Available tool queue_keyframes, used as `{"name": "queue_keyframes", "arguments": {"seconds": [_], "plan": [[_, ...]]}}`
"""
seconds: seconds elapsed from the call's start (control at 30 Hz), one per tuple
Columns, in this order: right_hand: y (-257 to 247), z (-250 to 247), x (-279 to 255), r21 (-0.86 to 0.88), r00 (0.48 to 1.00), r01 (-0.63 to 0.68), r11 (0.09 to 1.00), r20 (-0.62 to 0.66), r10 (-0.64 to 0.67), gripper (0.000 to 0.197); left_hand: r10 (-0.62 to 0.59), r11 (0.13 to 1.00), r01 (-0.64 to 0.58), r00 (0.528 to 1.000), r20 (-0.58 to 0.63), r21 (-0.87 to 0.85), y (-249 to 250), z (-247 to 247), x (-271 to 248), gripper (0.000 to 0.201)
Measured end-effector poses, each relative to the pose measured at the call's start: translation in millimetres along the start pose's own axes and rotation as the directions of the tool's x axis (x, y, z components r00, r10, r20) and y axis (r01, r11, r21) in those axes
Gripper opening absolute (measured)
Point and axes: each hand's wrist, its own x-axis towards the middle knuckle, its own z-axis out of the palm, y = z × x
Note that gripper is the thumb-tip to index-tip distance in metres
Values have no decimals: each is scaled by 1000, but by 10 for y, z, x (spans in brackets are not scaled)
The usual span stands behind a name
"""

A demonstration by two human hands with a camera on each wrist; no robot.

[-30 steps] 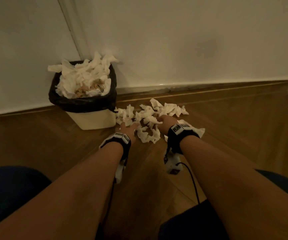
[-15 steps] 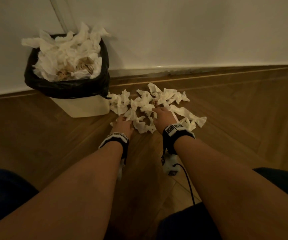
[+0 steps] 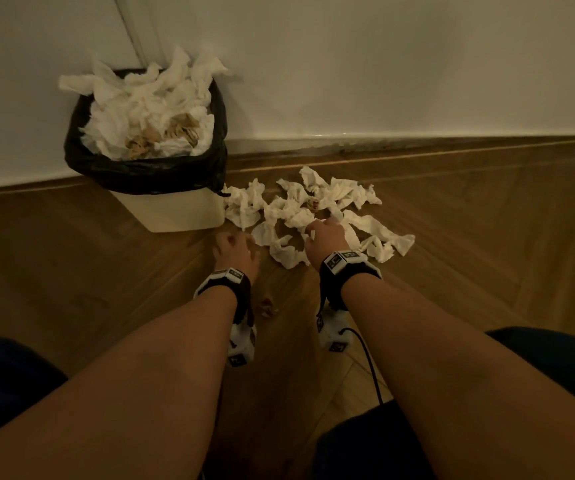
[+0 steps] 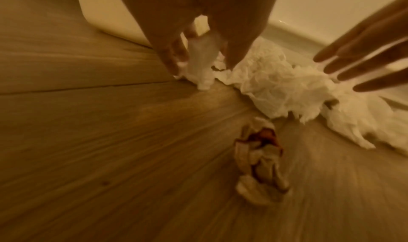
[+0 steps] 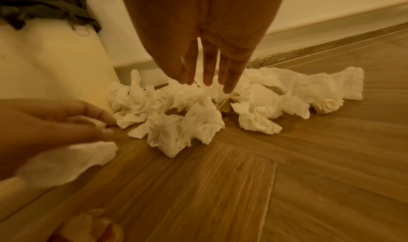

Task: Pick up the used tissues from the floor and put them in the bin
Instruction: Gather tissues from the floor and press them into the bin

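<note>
A loose pile of white crumpled tissues [image 3: 299, 209] lies on the wooden floor just right of the bin [image 3: 175, 213], a cream tub with a black liner, heaped with tissues. My left hand [image 3: 235, 239] is at the pile's near left edge and pinches a white tissue [image 4: 200, 62] that hangs from its fingers just above the floor. My right hand [image 3: 320, 226] hovers over the middle of the pile [image 5: 187, 120] with straight fingers [image 5: 208, 75], holding nothing. A small stained wad [image 3: 267, 306] lies on the floor beside my left wrist.
The bin stands in a corner against white walls [image 3: 383, 64] with a skirting board [image 3: 417, 142] behind the pile. Bare wooden floor [image 3: 486, 254] stretches to the right and in front. My knees in dark cloth [image 3: 9, 382] frame the bottom of the head view.
My left hand has drawn slightly off the pile's near edge with a tissue in its fingers. The stained wad now shows by my left wrist. The right hand stays over the pile.
</note>
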Motion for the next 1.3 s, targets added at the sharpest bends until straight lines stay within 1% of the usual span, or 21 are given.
{"name": "queue_keyframes", "arguments": {"seconds": [0.03, 0.07, 0.13, 0.2, 0.23, 0.27, 0.33, 0.47, 0.53, 0.6, 0.63, 0.7, 0.77, 0.83, 0.9, 0.93, 1.0, 1.07, 1.13, 1.2, 1.3], "plan": [[-9, 30, -11, -12, 1000, -10, 1000, -3, 10, 39, 9, 998, -10, 1000, 7, 66, -18, 28, -53, 41], [-15, 61, -22, -27, 1000, -13, 1000, 5, 13, 44, -3, 992, -3, 999, 43, 123, -27, 40, -107, 53], [-21, 137, -32, -65, 998, 2, 998, 61, 2, 56, -31, 983, -1, 985, 170, 182, -52, 57, -190, 75], [-18, 219, -40, -89, 993, 16, 996, 121, -5, 68, -15, 967, -59, 958, 288, 248, -87, 85, -257, 88], [-16, 259, -38, -77, 990, 9, 997, 141, 2, 69, -3, 955, -89, 951, 308, 284, -96, 89, -285, 90], [-17, 294, -34, -61, 987, -4, 998, 157, 14, 69, 12, 941, -112, 954, 301, 319, -103, 93, -308, 89], [-27, 350, -16, -76, 982, -12, 997, 185, 26, 64, 41, 923, -134, 966, 257, 360, -118, 102, -333, 83], [-58, 451, 1, -123, 980, 5, 992, 196, 19, 57, 87, 925, -153, 976, 198, 347, -193, 105, -325, 68], [-89, 497, -8, -116, 985, 35, 993, 173, -14, 54, 126, 922, -170, 981, 146, 349, -249, 117, -321, 70], [-116, 518, 5, -129, 985, 76, 989, 163, -55, 54, 130, 926, -159, 986, 105, 344, -310, 130, -310, 80], [-130, 516, 15, -144, 982, 97, 985, 174, -71, 55, 126, 925, -160, 985, 119, 345, -345, 135, -299, 87], [-165, 514, 34, -177, 973, 133, 975, 209, -95, 52, 132, 906, -203, 969, 207, 372, -417, 136, -287, 102], [-188, 519, 56, -212, 968, 162, 964, 222, -114, 44, 152, 862, -281, 938, 313, 423, -489, 126, -275, 114], [-200, 517, 71, -231, 964, 176, 957, 236, -120, 39, 175, 814, -354, 906, 386, 460, -575, 116, -267, 119], [-215, 470, 74, -191, 964, 158, 969, 240, -110, 34, 210, 770, -410, 886, 414, 488, -653, 99, -264, 116], [-229, 440, 72, -164, 967, 148, 975, 230, -108, 32, 229, 749, -430, 882, 412, 504, -684, 86, -258, 110], [-255, 370, 67, -96, 975, 87, 992, 213, -65, 29, 263, 715, -450, 882, 390, 535, -725, 55, -232, 91], [-263, 316, 39, -19, 980, -10, 1000, 200, 14, 29, 272, 696, -452, 885, 378, 558, -747, 27, -198, 76], [-249, 292, -4, 48, 985, -81, 996, 156, 72, 31, 277, 687, -454, 885, 373, 567, -753, 6, -164, 70], [-209, 293, -41, 168, 984, -148, 975, 129, 127, 33, 289, 687, -455, 886, 362, 566, -747, -4, -142, 67], [-182, 296, -82, 314, 969, -235, 920, 154, 195, 36, 255, 720, -431, 893, 370, 545, -709, 11, -162, 64]]}}
